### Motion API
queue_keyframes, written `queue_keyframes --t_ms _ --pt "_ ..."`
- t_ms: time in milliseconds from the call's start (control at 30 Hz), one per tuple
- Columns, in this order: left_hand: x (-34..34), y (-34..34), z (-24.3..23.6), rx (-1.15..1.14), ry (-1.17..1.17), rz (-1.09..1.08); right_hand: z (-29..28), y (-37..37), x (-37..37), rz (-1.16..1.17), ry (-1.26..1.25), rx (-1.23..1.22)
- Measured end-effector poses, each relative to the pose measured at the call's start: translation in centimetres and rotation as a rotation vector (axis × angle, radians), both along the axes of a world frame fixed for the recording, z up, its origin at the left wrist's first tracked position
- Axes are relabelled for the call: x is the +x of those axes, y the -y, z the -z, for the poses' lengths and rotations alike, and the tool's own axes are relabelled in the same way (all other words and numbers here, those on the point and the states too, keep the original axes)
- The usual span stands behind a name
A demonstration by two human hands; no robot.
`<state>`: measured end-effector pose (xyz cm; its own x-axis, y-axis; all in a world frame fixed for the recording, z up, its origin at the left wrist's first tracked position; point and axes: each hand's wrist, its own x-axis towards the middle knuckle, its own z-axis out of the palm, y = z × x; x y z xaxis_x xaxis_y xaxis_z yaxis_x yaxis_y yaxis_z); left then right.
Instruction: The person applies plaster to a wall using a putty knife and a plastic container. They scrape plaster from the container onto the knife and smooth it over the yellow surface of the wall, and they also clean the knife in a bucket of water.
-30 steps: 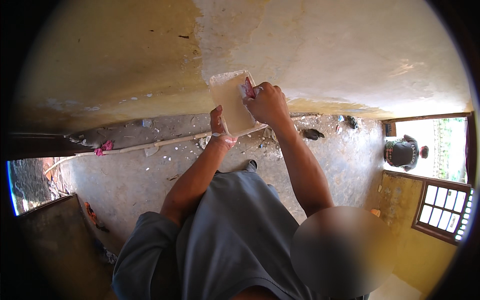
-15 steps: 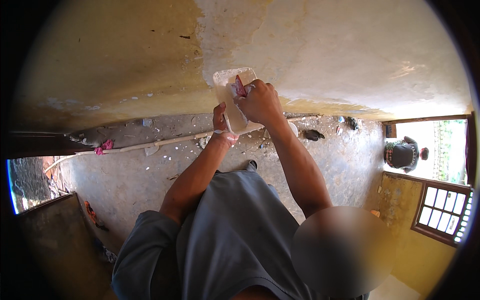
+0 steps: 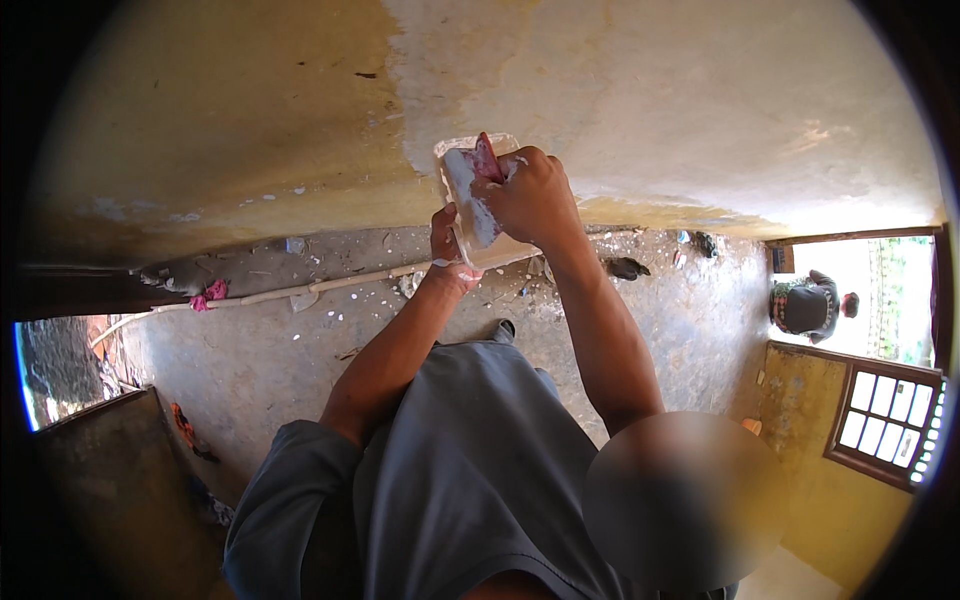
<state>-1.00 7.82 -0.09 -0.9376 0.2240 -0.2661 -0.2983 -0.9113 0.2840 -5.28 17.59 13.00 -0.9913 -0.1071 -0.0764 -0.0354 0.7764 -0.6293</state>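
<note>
My left hand (image 3: 449, 245) grips the near left side of a shallow rectangular tray (image 3: 510, 250), which is pale and smeared with white paste. Its thumb shows on the rim; the other fingers are mostly hidden beneath. Over the tray, my right hand (image 3: 535, 195) is closed round the reddish handle of a plastering trowel (image 3: 468, 190). White paste coats the trowel's flat blade and dabs my right fingers. In front of both hands rises a wall (image 3: 620, 110), pale on the right and bare yellowish on the left.
A long wooden pole (image 3: 360, 281) lies across the speckled floor, a pink cloth (image 3: 209, 295) beside it. A dark crumpled thing (image 3: 628, 268) lies near the wall's foot. At the right doorway a person (image 3: 806, 307) sits facing away. A window (image 3: 884, 420) is beside it.
The trowel in my right hand has turned, so more of its paste-coated blade shows. My right hand has shifted slightly right, and the tray has moved a little right too.
</note>
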Motion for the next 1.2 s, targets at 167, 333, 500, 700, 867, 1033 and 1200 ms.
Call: queue_keyframes --t_ms 167,333,500,700,867,1033,1200 --pt "-0.1 -0.8 0.3 0.067 0.048 -0.01 0.4 0.2 0.4 0.003 0.04 -0.015" --pt "-0.5 -1.9 0.9 -0.029 0.044 0.004 2.6 -1.1 0.2 -0.012 -0.036 0.069" --pt "-1.1 -4.2 0.4 0.029 -0.045 0.049 1.4 -4.8 -0.9 0.022 0.062 0.053" --pt "-3.0 -9.1 -0.6 -0.004 -0.033 0.122 -0.7 -10.5 -1.9 0.081 0.022 0.112" --pt "-4.9 -15.0 -1.2 0.037 -0.286 0.124 0.2 -15.0 -2.9 0.213 -0.008 -0.029" --pt "-6.7 -19.8 -1.4 -0.072 -0.185 0.175 0.3 -18.6 -2.4 0.196 -0.038 -0.026" --pt "-7.6 -22.9 -1.3 0.036 -0.181 0.18 -0.8 -22.4 -2.5 0.088 -0.112 -0.018"
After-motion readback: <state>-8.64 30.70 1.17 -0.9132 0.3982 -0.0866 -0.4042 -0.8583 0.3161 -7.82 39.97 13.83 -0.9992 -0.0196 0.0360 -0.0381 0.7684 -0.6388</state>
